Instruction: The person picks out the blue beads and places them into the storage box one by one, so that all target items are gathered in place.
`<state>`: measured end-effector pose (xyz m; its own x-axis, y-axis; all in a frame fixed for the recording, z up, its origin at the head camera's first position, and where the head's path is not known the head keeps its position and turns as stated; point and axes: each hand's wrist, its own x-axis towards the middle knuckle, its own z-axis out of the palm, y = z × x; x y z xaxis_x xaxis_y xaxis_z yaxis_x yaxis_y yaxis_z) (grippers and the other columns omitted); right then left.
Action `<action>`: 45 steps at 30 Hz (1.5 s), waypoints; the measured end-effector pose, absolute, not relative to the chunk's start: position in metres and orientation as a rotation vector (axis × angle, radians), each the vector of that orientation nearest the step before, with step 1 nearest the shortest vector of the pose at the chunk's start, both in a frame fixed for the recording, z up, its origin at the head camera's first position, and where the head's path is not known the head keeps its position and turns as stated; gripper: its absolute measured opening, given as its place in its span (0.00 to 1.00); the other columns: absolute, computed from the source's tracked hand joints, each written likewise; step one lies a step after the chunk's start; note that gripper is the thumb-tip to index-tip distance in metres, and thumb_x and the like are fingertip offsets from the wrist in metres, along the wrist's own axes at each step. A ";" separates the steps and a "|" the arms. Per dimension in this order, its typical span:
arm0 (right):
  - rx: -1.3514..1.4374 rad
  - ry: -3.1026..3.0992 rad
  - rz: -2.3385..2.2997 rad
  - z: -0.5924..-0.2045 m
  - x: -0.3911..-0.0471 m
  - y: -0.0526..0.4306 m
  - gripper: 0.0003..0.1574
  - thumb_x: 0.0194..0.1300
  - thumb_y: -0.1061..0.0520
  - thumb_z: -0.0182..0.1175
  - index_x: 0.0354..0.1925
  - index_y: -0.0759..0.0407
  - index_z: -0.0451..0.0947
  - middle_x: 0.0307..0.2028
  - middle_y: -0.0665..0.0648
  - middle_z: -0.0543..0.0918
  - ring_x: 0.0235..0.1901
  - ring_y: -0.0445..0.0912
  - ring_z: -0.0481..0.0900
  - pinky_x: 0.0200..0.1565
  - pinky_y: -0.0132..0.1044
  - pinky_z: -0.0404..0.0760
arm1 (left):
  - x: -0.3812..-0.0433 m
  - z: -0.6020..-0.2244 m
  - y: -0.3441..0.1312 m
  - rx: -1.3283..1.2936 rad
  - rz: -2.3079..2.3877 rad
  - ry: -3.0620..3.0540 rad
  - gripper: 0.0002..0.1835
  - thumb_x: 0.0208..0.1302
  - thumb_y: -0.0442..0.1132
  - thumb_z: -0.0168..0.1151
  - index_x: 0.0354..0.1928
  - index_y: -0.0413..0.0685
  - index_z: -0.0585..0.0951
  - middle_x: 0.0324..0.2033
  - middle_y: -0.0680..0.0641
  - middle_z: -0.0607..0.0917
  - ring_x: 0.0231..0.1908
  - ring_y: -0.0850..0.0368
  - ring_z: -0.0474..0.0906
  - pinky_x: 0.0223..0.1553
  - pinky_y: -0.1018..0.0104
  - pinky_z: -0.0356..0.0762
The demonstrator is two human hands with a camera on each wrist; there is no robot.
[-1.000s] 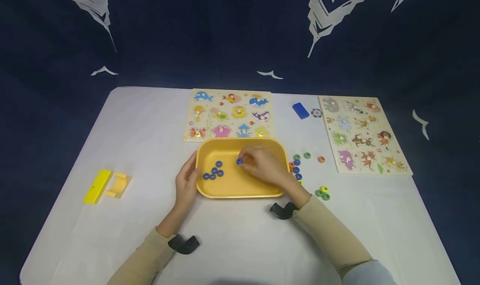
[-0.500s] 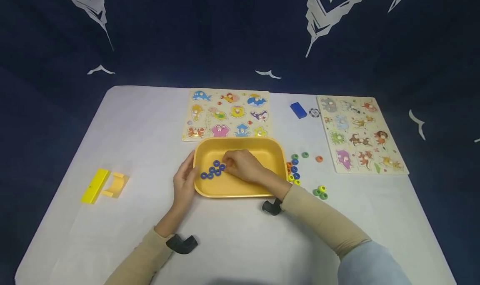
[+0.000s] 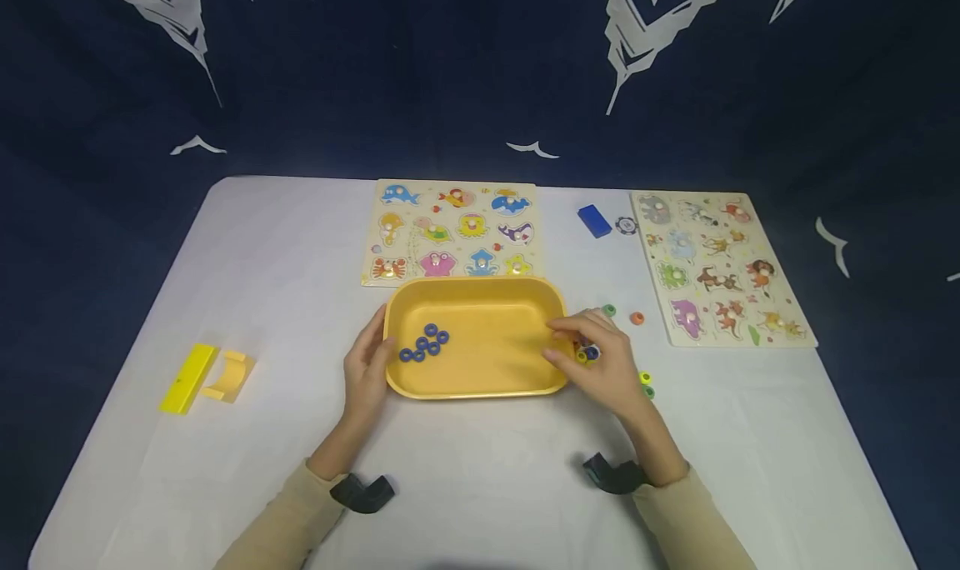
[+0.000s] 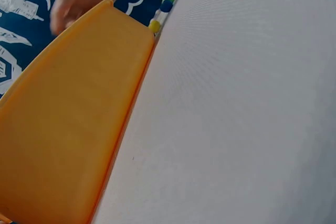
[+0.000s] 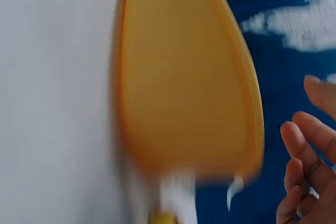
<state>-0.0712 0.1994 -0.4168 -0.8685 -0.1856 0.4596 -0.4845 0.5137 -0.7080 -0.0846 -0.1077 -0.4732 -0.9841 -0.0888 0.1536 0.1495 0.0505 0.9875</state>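
Note:
My left hand (image 3: pixel 366 376) grips the left end of the yellow tray (image 3: pixel 487 378), thumb over the rim and fingers along the outer wall. Several blue ring-shaped beads (image 3: pixel 422 344) lie together in the tray's left part. Over the tray's right rim hovers my right hand (image 3: pixel 600 362), thumb and forefinger apart with nothing between them. In the right wrist view that hand (image 5: pixel 315 166) shows its fingers loosely bent. Beads beside the tray are partly covered by it in the head view, among them a blue bead (image 3: pixel 592 352) and a yellow bead (image 3: pixel 581 357).
Behind the tray lies a sea-animal puzzle board (image 3: pixel 453 220); another animal puzzle board (image 3: pixel 720 270) is at the right. A blue block (image 3: pixel 595 221) and a round chip (image 3: pixel 626 226) lie between them. At left are a yellow block (image 3: pixel 189 378) and a curved piece (image 3: pixel 231 377).
My right hand has let go of a blue bead among the others in the tray and moved right to the tray's right end. The left hand keeps its hold.

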 end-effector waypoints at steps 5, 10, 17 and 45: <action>0.331 -2.498 1.148 -0.434 -0.045 0.244 0.23 0.38 0.59 0.73 0.37 0.56 0.80 0.29 0.52 0.81 0.36 0.43 0.67 0.36 0.32 0.66 | -0.080 -0.456 -0.105 -0.081 -2.037 -2.148 0.24 0.62 0.28 0.46 0.62 0.39 0.63 0.61 0.43 0.67 0.56 0.46 0.66 0.54 0.78 0.68; 0.211 -2.600 1.008 -0.454 -0.032 0.265 0.24 0.35 0.52 0.74 0.36 0.54 0.80 0.29 0.50 0.80 0.37 0.38 0.63 0.38 0.33 0.58 | -0.078 -0.449 -0.103 -0.072 -2.032 -2.152 0.24 0.62 0.27 0.45 0.61 0.37 0.63 0.61 0.43 0.67 0.58 0.47 0.65 0.57 0.73 0.67; 0.242 -2.641 0.968 -0.472 -0.034 0.274 0.22 0.31 0.49 0.75 0.30 0.51 0.80 0.28 0.45 0.80 0.37 0.37 0.63 0.40 0.40 0.54 | -0.077 -0.449 -0.102 -0.051 -2.042 -2.157 0.24 0.62 0.27 0.45 0.62 0.39 0.64 0.60 0.44 0.68 0.57 0.48 0.66 0.55 0.77 0.67; 0.571 -2.593 1.224 -0.407 -0.087 0.218 0.13 0.44 0.55 0.70 0.32 0.51 0.80 0.22 0.45 0.75 0.26 0.44 0.67 0.26 0.33 0.64 | -0.078 -0.452 -0.103 -0.051 -2.049 -2.149 0.24 0.62 0.28 0.46 0.61 0.40 0.64 0.59 0.44 0.69 0.51 0.44 0.69 0.50 0.80 0.71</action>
